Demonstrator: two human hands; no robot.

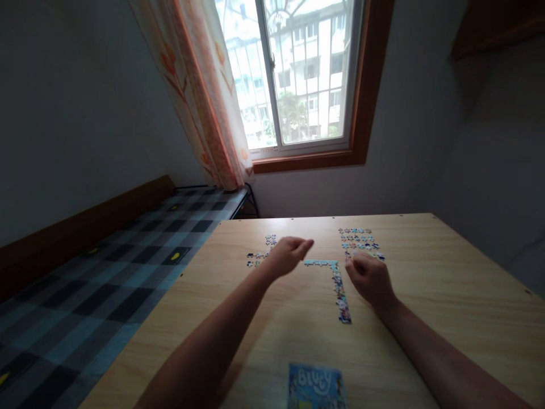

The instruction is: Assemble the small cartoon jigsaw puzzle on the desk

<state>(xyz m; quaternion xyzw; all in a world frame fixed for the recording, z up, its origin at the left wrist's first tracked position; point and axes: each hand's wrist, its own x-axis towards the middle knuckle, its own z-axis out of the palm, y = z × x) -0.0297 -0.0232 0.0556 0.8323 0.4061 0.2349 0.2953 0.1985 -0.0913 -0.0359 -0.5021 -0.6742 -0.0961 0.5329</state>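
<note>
Joined puzzle pieces form an L-shaped strip on the wooden table, its corner at the upper right. My left hand hovers near the left end of the strip, fingers closed; whatever they hold, if anything, is too small to name. Just right of the corner is my right hand, its fingers curled together, with any held thing hidden. Rows of loose pieces lie beyond my right hand. A smaller group of loose pieces sits to the left of my left hand, partly covered by it.
A blue box or card marked "Bluey" lies at the near side of the table. Left of the table stands a bed with a checked cover. Behind are a curtain and a window.
</note>
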